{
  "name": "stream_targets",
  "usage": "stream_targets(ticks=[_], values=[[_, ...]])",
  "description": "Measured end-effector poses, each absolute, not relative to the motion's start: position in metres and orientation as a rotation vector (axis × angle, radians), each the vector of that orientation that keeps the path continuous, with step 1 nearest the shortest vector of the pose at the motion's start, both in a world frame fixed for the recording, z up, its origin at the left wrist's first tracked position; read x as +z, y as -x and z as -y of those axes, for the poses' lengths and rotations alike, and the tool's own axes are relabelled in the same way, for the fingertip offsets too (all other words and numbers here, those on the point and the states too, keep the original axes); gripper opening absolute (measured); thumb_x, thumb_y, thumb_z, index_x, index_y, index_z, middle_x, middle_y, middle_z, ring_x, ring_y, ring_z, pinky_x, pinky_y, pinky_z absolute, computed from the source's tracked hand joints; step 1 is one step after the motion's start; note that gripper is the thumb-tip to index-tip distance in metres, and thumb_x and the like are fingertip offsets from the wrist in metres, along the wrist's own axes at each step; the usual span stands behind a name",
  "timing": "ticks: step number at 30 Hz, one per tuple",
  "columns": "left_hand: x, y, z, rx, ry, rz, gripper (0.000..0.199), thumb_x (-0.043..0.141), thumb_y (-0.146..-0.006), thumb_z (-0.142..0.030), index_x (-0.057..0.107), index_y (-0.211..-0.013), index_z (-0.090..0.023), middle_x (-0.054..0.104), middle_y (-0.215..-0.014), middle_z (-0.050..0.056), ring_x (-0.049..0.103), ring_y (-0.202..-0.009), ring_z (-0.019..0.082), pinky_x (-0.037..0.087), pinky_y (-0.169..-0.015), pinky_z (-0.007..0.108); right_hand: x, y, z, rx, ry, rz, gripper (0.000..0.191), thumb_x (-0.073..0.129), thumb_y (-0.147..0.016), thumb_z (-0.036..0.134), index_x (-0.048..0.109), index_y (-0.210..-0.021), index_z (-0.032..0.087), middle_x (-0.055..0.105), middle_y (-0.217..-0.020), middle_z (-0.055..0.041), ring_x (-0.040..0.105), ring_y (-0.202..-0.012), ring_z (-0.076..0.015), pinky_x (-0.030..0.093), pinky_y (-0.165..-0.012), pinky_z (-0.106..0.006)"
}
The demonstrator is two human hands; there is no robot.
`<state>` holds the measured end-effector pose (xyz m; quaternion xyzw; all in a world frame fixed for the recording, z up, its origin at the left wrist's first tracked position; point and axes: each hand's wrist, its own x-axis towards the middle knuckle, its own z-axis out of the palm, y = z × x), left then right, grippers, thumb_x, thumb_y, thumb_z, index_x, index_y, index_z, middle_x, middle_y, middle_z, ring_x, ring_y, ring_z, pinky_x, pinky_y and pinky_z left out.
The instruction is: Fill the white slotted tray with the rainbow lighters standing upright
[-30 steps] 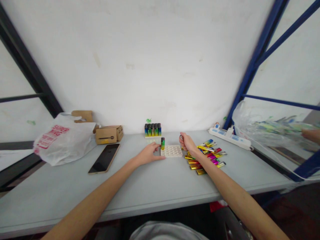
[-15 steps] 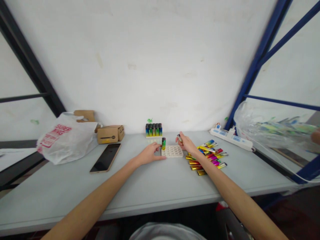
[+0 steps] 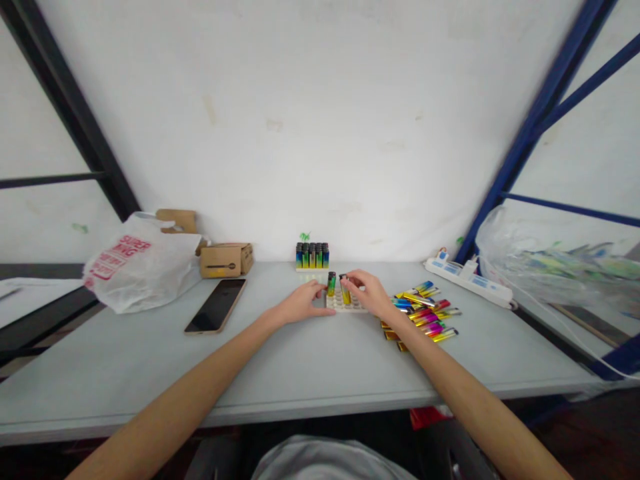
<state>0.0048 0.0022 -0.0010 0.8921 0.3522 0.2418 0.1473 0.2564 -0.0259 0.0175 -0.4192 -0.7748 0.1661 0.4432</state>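
A white tray with rows of round holes (image 3: 356, 308) lies on the table between my hands. One green and yellow lighter (image 3: 331, 284) stands upright in its back left part. My right hand (image 3: 367, 293) holds a second, yellowish lighter (image 3: 345, 291) nearly upright over the tray; whether its base sits in a hole cannot be told. My left hand (image 3: 304, 303) rests at the tray's left edge, thumb and fingers apart, holding nothing. A pile of colourful metallic lighters (image 3: 427, 313) lies right of the tray, partly behind my right wrist.
Upright lighters fill another tray (image 3: 313, 257) by the wall. To the left are a phone (image 3: 217, 307), a cardboard box (image 3: 225, 261) and a white plastic bag (image 3: 145, 263). A power strip (image 3: 467, 279) and a clear bag of lighters (image 3: 565, 260) are at the right.
My right hand has moved a little left and down over the tray, and its lighter has turned from tilted to nearly upright. My left hand stays at the tray's edge. The view has shifted slightly.
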Motion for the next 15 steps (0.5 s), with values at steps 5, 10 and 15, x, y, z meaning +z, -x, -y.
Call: stream_targets(ticks=[5,10,15], values=[[-0.0022,-0.0048,-0.0024,0.691,-2.575,-1.01,0.07,0.071,-0.082,-0.081,0.072,-0.108,-0.017,0.063,-0.094,0.006,0.059,-0.084,0.025,0.047,-0.076,0.035,0.0206,-0.2535,0.0318,0.481,1.059,1.99,0.035,0.055,-0.107,0.049,0.073,-0.113,0.019,0.08,-0.086,-0.005,0.071,-0.07,-0.0188,0.055,-0.074,-0.03],[-0.004,-0.0045,-0.0039,0.683,-2.574,-1.007,0.071,0.072,-0.082,-0.081,0.072,-0.113,-0.017,0.062,-0.094,0.006,0.059,-0.084,0.025,0.046,-0.076,0.034,0.0199,-0.2507,0.0326,0.399,1.05,2.127,0.031,0.053,-0.11,0.041,0.073,-0.119,0.019,0.082,-0.092,-0.0071,0.075,-0.078,-0.0206,0.054,-0.077,-0.029],[-0.0039,-0.0045,-0.004,0.69,-2.57,-0.998,0.068,0.073,-0.083,-0.077,0.073,-0.113,-0.017,0.063,-0.094,0.005,0.06,-0.085,0.024,0.047,-0.077,0.034,0.0218,-0.2458,0.0317,0.204,1.186,2.272,0.031,0.053,-0.111,0.04,0.07,-0.128,0.019,0.081,-0.097,-0.0106,0.075,-0.083,-0.0227,0.05,-0.076,-0.028]])
